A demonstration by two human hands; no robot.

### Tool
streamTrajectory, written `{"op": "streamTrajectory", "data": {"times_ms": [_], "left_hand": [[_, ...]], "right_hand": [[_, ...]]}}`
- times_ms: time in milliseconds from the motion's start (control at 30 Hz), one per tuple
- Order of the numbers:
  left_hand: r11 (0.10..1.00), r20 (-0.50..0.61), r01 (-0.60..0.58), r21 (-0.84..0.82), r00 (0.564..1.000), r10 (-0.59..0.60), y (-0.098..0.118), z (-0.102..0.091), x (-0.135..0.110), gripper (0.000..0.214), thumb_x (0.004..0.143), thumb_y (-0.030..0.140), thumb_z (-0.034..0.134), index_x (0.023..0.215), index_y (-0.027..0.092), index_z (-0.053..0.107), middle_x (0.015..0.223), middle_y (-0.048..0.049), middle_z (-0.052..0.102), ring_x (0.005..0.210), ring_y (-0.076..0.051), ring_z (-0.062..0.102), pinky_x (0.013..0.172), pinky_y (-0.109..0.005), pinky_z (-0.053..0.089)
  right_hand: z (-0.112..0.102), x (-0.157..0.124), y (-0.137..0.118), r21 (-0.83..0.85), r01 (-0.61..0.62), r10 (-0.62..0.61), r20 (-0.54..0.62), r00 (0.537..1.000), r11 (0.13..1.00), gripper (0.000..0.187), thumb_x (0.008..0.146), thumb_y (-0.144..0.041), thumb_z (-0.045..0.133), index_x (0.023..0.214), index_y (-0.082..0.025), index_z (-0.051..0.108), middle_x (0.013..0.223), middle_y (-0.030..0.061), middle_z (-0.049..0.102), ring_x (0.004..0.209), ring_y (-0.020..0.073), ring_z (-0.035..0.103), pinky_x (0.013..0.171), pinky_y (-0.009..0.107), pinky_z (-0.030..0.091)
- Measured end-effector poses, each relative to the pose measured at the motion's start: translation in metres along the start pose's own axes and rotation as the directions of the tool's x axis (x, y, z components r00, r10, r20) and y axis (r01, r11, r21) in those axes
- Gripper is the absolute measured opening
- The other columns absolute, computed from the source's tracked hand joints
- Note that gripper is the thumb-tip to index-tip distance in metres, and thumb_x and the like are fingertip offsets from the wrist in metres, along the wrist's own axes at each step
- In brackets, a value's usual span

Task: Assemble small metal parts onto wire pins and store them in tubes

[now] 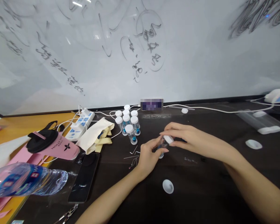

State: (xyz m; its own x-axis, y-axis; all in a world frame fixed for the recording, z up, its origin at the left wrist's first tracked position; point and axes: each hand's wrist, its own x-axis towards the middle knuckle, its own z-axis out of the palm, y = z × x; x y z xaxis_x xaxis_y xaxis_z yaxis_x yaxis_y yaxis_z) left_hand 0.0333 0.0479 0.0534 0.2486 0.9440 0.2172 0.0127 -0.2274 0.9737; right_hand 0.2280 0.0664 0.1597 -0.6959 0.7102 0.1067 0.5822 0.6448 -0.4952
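Near the middle of the dark table, my left hand [151,155] is closed around a small clear vial [162,146] with something blue at its bottom. My right hand [180,135] pinches a white cap [168,139] at the vial's top; the cap looks tilted, and I cannot tell whether it is seated. Several capped vials [131,135] with blue pieces inside stand upright in a group beyond my left hand. Thin bent wires or pins [134,159] lie just left of that hand. A loose white cap [168,186] rests on the table in front of me.
On the left are a pink cup [63,144], a water bottle [30,179], a black phone [85,177], a cream cloth pouch [93,137] and a power strip [80,126]. More white caps [254,144] and clear tubes [256,123] lie right. A whiteboard [189,62] stands behind.
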Motion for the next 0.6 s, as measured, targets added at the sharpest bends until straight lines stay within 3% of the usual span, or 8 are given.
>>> {"op": "streamTrajectory", "data": {"times_ms": [167, 433, 600], "left_hand": [[0.990, 0.036, -0.076, 0.121, 0.997, 0.073, 0.008, -0.001, -0.002, 0.023, 0.081, 0.029, 0.071, 0.102, 0.022, 0.074, 0.103, -0.0048, 0.073, 0.094, -0.023, 0.066, 0.088, -0.034, 0.049], [0.990, 0.049, -0.089, 0.112, 0.995, 0.084, 0.010, 0.000, -0.002, 0.014, 0.082, 0.027, 0.069, 0.092, 0.020, 0.074, 0.097, -0.0047, 0.072, 0.090, -0.022, 0.064, 0.085, -0.031, 0.048], [0.986, 0.056, -0.096, 0.140, 0.994, 0.089, 0.012, 0.000, -0.003, 0.012, 0.082, 0.025, 0.068, 0.091, 0.020, 0.073, 0.097, -0.0049, 0.072, 0.091, -0.023, 0.064, 0.085, -0.031, 0.048]], "right_hand": [[0.004, 0.002, -0.010, -0.013, 0.012, -0.012, -0.002, 1.000, 1.000, 0.023, 0.097, -0.031, 0.051, 0.114, -0.024, 0.065, 0.112, 0.0046, 0.065, 0.097, 0.0211, 0.062, 0.084, 0.034, 0.047], [0.010, -0.004, -0.014, -0.120, 0.054, -0.058, -0.027, 0.998, 0.991, 0.027, 0.100, -0.027, 0.044, 0.114, -0.025, 0.066, 0.114, 0.0058, 0.063, 0.089, 0.0195, 0.062, 0.079, 0.034, 0.047], [0.011, -0.005, -0.019, -0.103, 0.067, -0.072, -0.043, 0.996, 0.992, 0.030, 0.101, -0.030, 0.040, 0.108, -0.025, 0.070, 0.108, 0.0061, 0.064, 0.082, 0.0190, 0.062, 0.076, 0.034, 0.047]]}}
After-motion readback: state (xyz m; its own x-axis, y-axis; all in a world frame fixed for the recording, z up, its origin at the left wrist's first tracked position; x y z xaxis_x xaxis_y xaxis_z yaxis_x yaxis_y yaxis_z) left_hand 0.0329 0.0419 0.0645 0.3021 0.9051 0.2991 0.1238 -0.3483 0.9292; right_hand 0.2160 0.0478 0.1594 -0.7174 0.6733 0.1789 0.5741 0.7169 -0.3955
